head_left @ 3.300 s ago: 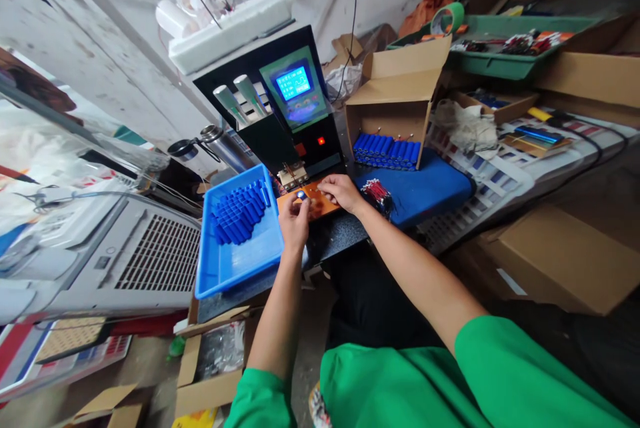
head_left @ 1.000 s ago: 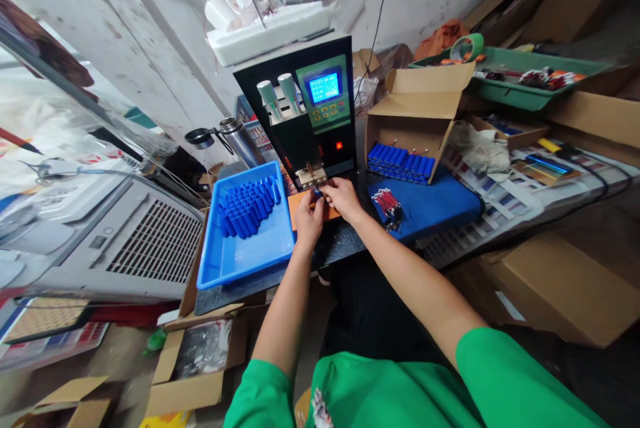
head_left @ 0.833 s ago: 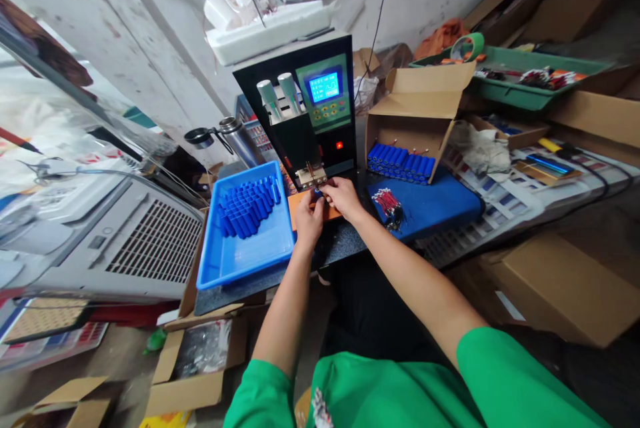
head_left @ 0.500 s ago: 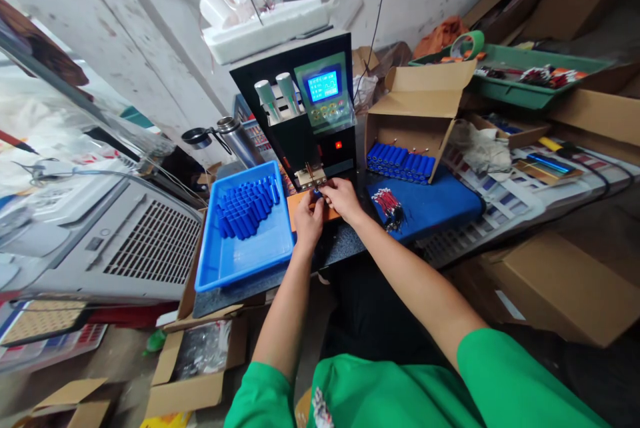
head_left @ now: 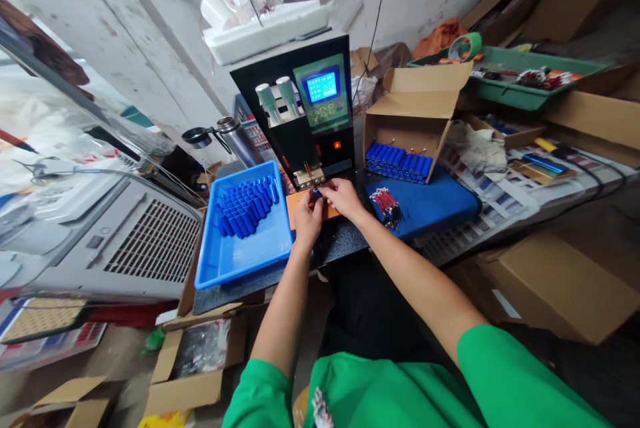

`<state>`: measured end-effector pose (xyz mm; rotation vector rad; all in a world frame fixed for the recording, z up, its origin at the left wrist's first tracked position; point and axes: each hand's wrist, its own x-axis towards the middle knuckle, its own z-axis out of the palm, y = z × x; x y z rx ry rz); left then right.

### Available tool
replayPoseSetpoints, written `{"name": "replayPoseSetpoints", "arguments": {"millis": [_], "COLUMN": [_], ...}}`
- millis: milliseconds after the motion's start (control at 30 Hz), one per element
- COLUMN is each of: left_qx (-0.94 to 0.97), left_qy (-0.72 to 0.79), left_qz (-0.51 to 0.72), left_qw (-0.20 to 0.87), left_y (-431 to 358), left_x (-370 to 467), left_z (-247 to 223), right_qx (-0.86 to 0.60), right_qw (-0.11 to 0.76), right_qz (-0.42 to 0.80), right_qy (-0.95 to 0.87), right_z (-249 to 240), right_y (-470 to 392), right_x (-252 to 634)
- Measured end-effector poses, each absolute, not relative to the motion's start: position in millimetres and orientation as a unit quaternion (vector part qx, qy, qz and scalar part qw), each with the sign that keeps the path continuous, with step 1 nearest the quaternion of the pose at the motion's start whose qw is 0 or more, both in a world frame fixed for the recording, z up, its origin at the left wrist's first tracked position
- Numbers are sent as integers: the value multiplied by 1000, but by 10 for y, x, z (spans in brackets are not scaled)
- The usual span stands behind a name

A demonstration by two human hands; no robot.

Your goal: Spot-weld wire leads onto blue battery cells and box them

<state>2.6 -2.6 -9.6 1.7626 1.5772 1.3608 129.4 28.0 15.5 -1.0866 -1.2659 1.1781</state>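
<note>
My left hand [head_left: 308, 216] is closed around a blue cylindrical battery cell [head_left: 316, 194], mostly hidden by the fingers. The cell is at the pins [head_left: 309, 173] of a black spot welder [head_left: 290, 141] with a lit blue screen. From the right, my right hand [head_left: 342, 197] pinches at the same cell; anything small between its fingertips is too small to make out. Beneath both hands lies an orange plate [head_left: 297, 200]. Several red and black wire leads [head_left: 385, 203] with white ends lie to the right of my right hand.
Left of the welder, a blue tray [head_left: 245, 258] holds many standing blue cells. At right, an open cardboard box [head_left: 407, 127] holds rows of cells on a blue surface [head_left: 440, 205]. A steel flask [head_left: 239, 138] stands behind the tray. Foam [head_left: 270, 31] tops the welder.
Both hands stay at the welder pins with hardly any movement. The whole view has shifted very slightly.
</note>
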Motion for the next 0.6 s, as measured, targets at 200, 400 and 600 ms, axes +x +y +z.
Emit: {"name": "replayPoseSetpoints", "arguments": {"millis": [200, 400, 600], "left_qx": [641, 645, 670], "left_qy": [560, 557, 561], "left_qz": [484, 485, 458], "left_qw": [203, 195, 161], "left_y": [-6, -5, -7], "left_x": [11, 6, -26], "left_z": [-103, -150, -149], "right_qx": [-540, -489, -445], "right_qw": [457, 410, 313], "right_qz": [223, 60, 79], "right_qy": [-670, -768, -835], "right_z": [283, 372, 464], "right_y": [71, 16, 64], "right_x": [1529, 1560, 1541]}}
